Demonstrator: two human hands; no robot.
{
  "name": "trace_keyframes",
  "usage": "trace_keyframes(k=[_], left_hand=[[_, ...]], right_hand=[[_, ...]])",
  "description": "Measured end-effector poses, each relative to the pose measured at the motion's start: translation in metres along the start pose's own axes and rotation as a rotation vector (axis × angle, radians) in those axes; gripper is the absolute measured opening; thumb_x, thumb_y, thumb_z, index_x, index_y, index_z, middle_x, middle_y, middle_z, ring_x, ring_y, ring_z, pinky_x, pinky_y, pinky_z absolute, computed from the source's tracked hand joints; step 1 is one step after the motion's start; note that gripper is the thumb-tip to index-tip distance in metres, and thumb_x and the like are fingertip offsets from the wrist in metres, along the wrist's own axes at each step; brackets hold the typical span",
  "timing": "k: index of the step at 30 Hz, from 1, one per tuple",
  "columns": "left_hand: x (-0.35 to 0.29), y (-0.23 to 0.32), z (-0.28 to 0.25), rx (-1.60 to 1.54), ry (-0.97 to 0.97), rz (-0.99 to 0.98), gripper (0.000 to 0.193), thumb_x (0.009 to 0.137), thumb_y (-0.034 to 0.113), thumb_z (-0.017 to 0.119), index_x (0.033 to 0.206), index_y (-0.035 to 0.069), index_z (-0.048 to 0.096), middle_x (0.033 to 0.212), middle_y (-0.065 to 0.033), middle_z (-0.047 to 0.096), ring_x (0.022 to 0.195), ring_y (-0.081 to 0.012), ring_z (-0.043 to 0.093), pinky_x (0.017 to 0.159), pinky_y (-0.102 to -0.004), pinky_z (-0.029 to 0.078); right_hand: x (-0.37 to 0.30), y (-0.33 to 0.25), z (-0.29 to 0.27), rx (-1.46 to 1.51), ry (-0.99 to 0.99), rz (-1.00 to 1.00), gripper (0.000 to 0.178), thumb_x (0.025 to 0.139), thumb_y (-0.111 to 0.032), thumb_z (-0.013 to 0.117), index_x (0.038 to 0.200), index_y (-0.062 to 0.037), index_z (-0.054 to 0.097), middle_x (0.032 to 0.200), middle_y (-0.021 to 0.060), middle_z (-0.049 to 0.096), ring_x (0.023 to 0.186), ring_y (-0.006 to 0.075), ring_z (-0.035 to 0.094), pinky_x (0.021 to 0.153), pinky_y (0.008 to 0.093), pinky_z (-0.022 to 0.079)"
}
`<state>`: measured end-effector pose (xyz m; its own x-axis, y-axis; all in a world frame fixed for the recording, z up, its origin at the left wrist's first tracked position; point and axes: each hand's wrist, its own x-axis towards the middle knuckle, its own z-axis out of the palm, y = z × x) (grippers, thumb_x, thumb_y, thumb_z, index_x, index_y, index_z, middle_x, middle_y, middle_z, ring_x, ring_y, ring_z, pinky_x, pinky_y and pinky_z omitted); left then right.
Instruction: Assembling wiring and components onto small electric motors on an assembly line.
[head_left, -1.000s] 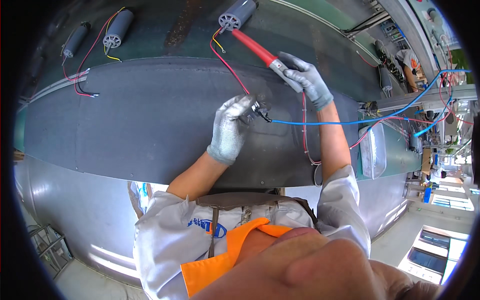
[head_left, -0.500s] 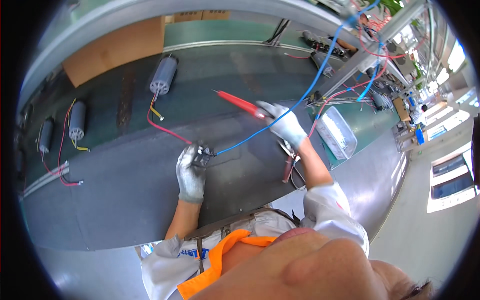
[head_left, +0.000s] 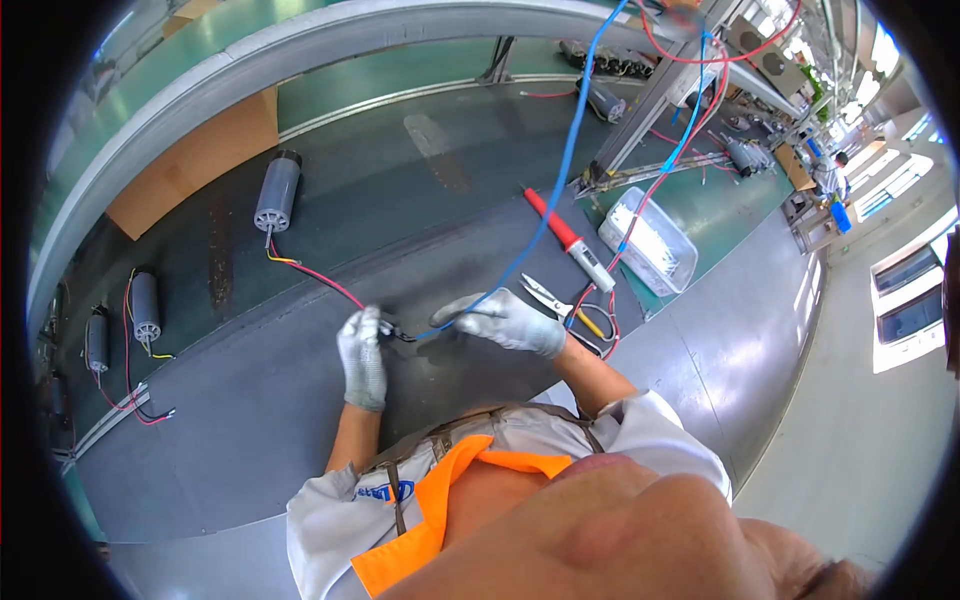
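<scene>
My left hand (head_left: 363, 362), in a pale glove, is closed at the fingertips on the end of a red wire (head_left: 332, 286). This wire runs from a grey cylindrical motor (head_left: 277, 195). A small dark clip (head_left: 398, 332) shows beside those fingertips, partly hidden. From the clip a blue wire (head_left: 556, 180) leads up to the right. My gloved right hand (head_left: 510, 322) has its fingers together along the blue wire close to the clip. A red probe with a white handle (head_left: 560, 235) lies beyond my right hand.
Pliers with a yellow handle (head_left: 555, 304) lie right of my right hand. A clear plastic bin (head_left: 672, 268) stands farther right. More grey motors (head_left: 146, 305) lie left. A cardboard sheet (head_left: 200, 165) and metal frame post (head_left: 640, 105) stand behind.
My right hand has put down the red probe on the bench and moved left to the blue wire near the clip. My left hand stays at the red wire's end. The view has shifted.
</scene>
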<state>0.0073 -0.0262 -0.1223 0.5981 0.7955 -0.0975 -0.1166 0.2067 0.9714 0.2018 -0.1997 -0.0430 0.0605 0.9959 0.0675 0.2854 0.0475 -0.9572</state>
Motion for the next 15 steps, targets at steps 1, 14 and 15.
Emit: trace_keyframes(k=[1, 14, 15], left_hand=[[0.001, 0.002, -0.006, 0.049, 0.196, 0.038, 0.022, 0.099, 0.016, 0.061, 0.081, 0.004, 0.063, 0.076, -0.0027, 0.062, 0.068, -0.0123, 0.056, 0.063, -0.0309, 0.047], [0.008, 0.038, -0.003, 1.280, 0.039, 0.696, 0.060, 0.079, 0.018, 0.075, 0.134, 0.005, 0.056, 0.134, -0.0192, 0.057, 0.122, -0.0395, 0.055, 0.103, -0.0494, 0.045], [0.026, 0.032, 0.026, 1.229, -0.142, 0.703, 0.062, 0.077, 0.017, 0.076, 0.134, 0.006, 0.056, 0.137, -0.0179, 0.055, 0.124, -0.0381, 0.053, 0.105, -0.0480, 0.044]], right_hand=[[0.005, -0.005, -0.001, -0.112, 0.094, -0.164, 0.031, 0.099, -0.026, 0.064, 0.119, -0.0038, 0.070, 0.098, 0.0093, 0.074, 0.090, 0.0181, 0.069, 0.085, 0.0329, 0.055], [0.031, 0.002, -0.154, -0.820, 0.105, 0.216, 0.047, 0.094, -0.030, 0.064, 0.130, -0.0007, 0.061, 0.118, 0.0247, 0.067, 0.103, 0.0347, 0.069, 0.091, 0.0396, 0.054], [0.059, 0.018, -0.171, -0.863, 0.160, 0.177, 0.049, 0.094, -0.031, 0.063, 0.133, -0.0006, 0.059, 0.122, 0.0250, 0.066, 0.107, 0.0360, 0.067, 0.094, 0.0405, 0.052]])
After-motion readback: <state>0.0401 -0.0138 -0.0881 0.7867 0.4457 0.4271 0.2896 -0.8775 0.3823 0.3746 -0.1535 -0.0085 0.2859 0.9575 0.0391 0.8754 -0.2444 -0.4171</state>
